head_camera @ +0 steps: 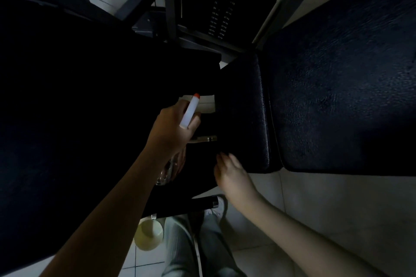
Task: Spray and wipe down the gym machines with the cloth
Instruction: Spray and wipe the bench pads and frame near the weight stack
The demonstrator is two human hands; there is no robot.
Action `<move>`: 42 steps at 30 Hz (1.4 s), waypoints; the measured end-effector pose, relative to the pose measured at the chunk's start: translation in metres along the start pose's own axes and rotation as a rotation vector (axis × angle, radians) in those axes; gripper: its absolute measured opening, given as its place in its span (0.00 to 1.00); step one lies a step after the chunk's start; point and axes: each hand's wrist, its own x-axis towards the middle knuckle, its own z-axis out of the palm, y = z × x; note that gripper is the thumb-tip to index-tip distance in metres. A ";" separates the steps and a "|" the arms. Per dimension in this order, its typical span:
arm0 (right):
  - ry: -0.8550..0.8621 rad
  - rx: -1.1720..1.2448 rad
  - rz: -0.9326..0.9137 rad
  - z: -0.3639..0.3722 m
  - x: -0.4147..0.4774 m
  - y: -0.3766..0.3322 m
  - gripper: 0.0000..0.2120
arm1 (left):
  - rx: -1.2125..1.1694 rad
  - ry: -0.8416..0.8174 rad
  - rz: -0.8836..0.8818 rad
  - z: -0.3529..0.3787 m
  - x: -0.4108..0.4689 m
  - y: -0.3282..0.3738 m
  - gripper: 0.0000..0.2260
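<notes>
**Beside the machine's pads: spraying step, cloth not plain to see**

Low over the machine, the left hand (173, 126) is wrapped round the neck of the spray bottle (190, 111). Its white head and orange tip point up and away toward the narrow pad (245, 108), and its clear body hangs below the palm. By my reading this is the spraying step, with the nozzle aimed at padding not yet wiped.

The right hand (231, 172) reaches in with its fingers stretched out, loosely bent, their tips against a black shape (200, 164) just left of that pad. That shape may be the cloth. I cannot tell whether it is, nor whether the fingers pinch it or only touch it.

The next move probably calls for a squeeze of the trigger toward the pad, then a wipe along it and across the wide pad (349, 78) beside it.

Much is lost in the dark:
- The whole left part of the view is black.
- The trigger is hidden by the fingers.
- The weight stack (221, 7) shows only faint numbers.
</notes>
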 end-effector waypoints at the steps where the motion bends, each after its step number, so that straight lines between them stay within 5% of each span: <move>1: -0.034 0.016 -0.026 0.007 0.003 -0.005 0.13 | -0.002 0.007 -0.019 0.000 -0.001 -0.002 0.12; 7: -0.037 0.084 0.013 -0.003 -0.001 -0.004 0.15 | 0.003 -0.006 -0.026 -0.003 -0.007 0.000 0.14; 12: 0.125 0.004 0.052 -0.036 -0.027 0.015 0.19 | 0.101 -0.057 0.007 -0.011 -0.017 0.021 0.20; 18: 0.278 0.001 0.144 -0.085 -0.053 0.036 0.10 | -0.113 -0.069 -0.161 -0.031 -0.044 0.038 0.26; 22: 0.280 0.054 0.214 -0.122 -0.063 0.058 0.21 | -0.181 -0.078 -0.255 -0.033 -0.055 0.064 0.17; 26: 0.429 0.093 0.245 -0.160 -0.074 0.083 0.13 | -0.218 -0.116 -0.163 -0.033 -0.057 0.096 0.14; 33: 0.734 0.031 0.440 -0.257 -0.120 0.149 0.19 | -0.376 -0.212 -0.006 -0.033 -0.034 0.168 0.07; 42: 0.838 0.111 0.544 -0.308 -0.166 0.208 0.21 | -0.312 -0.448 0.190 -0.025 -0.013 0.264 0.06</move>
